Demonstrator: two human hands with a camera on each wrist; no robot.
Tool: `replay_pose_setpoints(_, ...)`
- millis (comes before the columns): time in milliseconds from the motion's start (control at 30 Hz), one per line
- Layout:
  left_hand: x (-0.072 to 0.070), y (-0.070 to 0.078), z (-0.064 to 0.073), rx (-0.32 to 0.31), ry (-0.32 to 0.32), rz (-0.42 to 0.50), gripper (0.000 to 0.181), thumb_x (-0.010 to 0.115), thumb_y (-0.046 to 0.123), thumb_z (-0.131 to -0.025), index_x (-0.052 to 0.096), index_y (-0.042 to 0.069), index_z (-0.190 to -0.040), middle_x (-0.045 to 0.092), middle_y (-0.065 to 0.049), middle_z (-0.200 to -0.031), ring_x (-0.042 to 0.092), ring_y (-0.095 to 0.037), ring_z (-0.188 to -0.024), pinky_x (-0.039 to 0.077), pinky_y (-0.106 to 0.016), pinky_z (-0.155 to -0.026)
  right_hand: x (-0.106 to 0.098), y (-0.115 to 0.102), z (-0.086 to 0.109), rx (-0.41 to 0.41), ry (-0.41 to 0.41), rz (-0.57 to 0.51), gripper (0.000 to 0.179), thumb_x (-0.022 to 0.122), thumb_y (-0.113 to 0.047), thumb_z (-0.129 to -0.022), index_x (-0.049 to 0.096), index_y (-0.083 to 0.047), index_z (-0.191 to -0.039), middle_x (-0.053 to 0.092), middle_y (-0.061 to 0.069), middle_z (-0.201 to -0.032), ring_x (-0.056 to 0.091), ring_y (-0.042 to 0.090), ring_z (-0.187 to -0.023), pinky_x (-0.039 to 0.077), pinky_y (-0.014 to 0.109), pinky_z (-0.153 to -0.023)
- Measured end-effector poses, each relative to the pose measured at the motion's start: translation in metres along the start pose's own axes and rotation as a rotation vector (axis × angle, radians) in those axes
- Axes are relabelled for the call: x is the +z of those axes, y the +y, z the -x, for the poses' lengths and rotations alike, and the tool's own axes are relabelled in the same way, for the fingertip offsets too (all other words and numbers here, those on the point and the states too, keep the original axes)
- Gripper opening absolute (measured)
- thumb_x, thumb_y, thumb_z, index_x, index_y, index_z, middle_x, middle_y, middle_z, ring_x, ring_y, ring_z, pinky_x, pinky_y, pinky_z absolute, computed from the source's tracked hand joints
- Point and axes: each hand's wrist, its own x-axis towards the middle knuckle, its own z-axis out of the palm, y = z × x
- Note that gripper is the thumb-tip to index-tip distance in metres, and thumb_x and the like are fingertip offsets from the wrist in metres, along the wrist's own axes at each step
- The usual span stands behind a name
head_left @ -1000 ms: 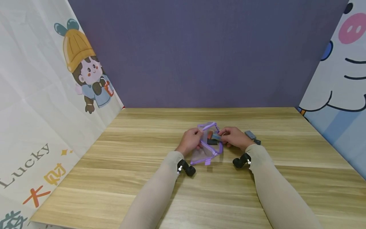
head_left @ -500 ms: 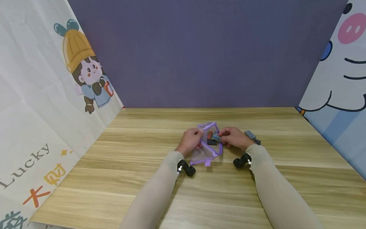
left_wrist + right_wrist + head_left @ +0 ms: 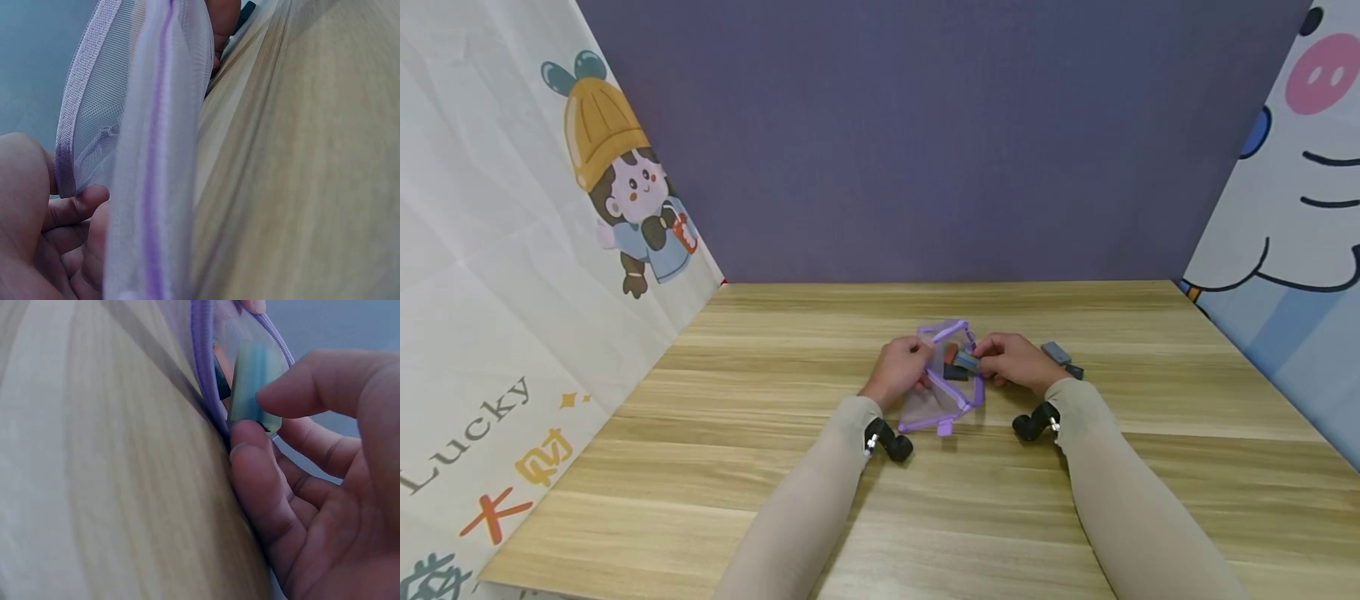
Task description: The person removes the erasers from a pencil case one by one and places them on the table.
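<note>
A mesh zipper pouch [image 3: 927, 407] with purple trim lies on the table with its mouth spread. My left hand [image 3: 898, 367] pinches one edge of that mouth; in the left wrist view my fingers [image 3: 75, 209] curl at the zipper edge [image 3: 65, 150]. Between thumb and fingers, my right hand [image 3: 1017, 362] pinches a small striped pale-green and blue block [image 3: 253, 381] at the pouch opening. Its exact kind is unclear. Inside the pouch are a dark block [image 3: 956, 372] and an orange-red piece [image 3: 951, 353], partly hidden.
Right of my right hand, a grey-blue block [image 3: 1056, 353] and a darker one [image 3: 1075, 372], partly hidden by the wrist, lie on the wooden table [image 3: 737, 400]. A dark panel [image 3: 955, 142] stands along the table's back edge, with printed cloths at both sides.
The striped block has tilted slightly in my right fingers at the pouch mouth. Both hands and the pouch stay almost where they were.
</note>
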Motion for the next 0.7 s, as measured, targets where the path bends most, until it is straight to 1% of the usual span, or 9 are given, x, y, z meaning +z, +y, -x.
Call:
replay_pose_setpoints(100,-0.0004,0.0001,0.0004,-0.005,-0.002,0.005,0.024,0.057,0.029,-0.101,0.067,0.009,-0.09,0.066,-0.009,-0.071,0.062,-0.017,-0.057,0.056,-0.031,-0.051,0.0,0.0007,-0.0004,0.002,0.004,-0.003,0.026,0.064,-0.011,-0.093,0.059,0.002,-0.115,0.065,0.014,-0.104,0.064,0.023,-0.086,0.056,0.035,-0.069)
replay_pose_setpoints(300,-0.0007,-0.0002,0.0,-0.014,0.002,0.006,0.024,0.057,0.027,-0.102,0.067,0.009,-0.091,0.066,-0.01,-0.07,0.062,-0.018,-0.056,0.056,-0.031,-0.05,0.0003,0.0006,-0.0003,0.012,0.006,-0.003,0.028,0.062,-0.015,-0.097,0.059,0.002,-0.119,0.065,0.015,-0.107,0.065,0.025,-0.089,0.056,0.036,-0.07)
replay_pose_setpoints(367,-0.0006,-0.0005,-0.0003,-0.011,0.005,0.001,0.024,0.057,0.027,-0.102,0.068,0.009,-0.09,0.066,-0.01,-0.07,0.062,-0.018,-0.056,0.056,-0.031,-0.05,0.0009,-0.007,0.0038,0.02,0.007,0.006,0.028,0.06,-0.014,-0.098,0.059,0.004,-0.12,0.065,0.017,-0.107,0.065,0.027,-0.09,0.056,0.038,-0.071)
replay_pose_setpoints(500,-0.0004,-0.0011,-0.0002,-0.006,0.007,-0.005,0.025,0.056,0.028,-0.102,0.067,0.009,-0.09,0.066,-0.009,-0.07,0.062,-0.017,-0.057,0.056,-0.03,-0.051,0.0006,-0.0075,0.0036,0.023,0.009,0.015,0.03,0.06,-0.015,-0.099,0.058,0.004,-0.123,0.066,0.017,-0.107,0.065,0.027,-0.089,0.056,0.037,-0.071)
replay_pose_setpoints(567,-0.0003,-0.0012,0.0,-0.004,0.006,-0.008,0.025,0.056,0.028,-0.102,0.067,0.009,-0.089,0.066,-0.009,-0.07,0.063,-0.017,-0.058,0.056,-0.03,-0.051,-0.0003,-0.0047,0.0031,0.017,0.006,0.012,0.033,0.061,-0.018,-0.099,0.059,0.003,-0.125,0.066,0.016,-0.106,0.065,0.025,-0.088,0.056,0.036,-0.071)
replay_pose_setpoints(600,-0.0003,-0.001,0.0001,-0.002,0.005,-0.01,0.026,0.056,0.029,-0.102,0.067,0.009,-0.089,0.066,-0.009,-0.07,0.063,-0.017,-0.058,0.056,-0.03,-0.051,-0.0007,0.0006,0.0002,0.013,0.005,0.01,0.035,0.061,-0.02,-0.099,0.059,0.002,-0.127,0.066,0.015,-0.106,0.065,0.024,-0.088,0.056,0.036,-0.071)
replay_pose_setpoints(700,-0.0003,-0.0008,0.0002,-0.001,0.001,-0.013,0.026,0.056,0.029,-0.102,0.067,0.009,-0.088,0.066,-0.009,-0.07,0.062,-0.017,-0.057,0.056,-0.03,-0.051,-0.0011,0.0023,0.0001,0.006,-0.002,0.017,0.039,0.061,-0.023,-0.1,0.059,0.002,-0.13,0.067,0.014,-0.106,0.065,0.025,-0.088,0.056,0.036,-0.072)
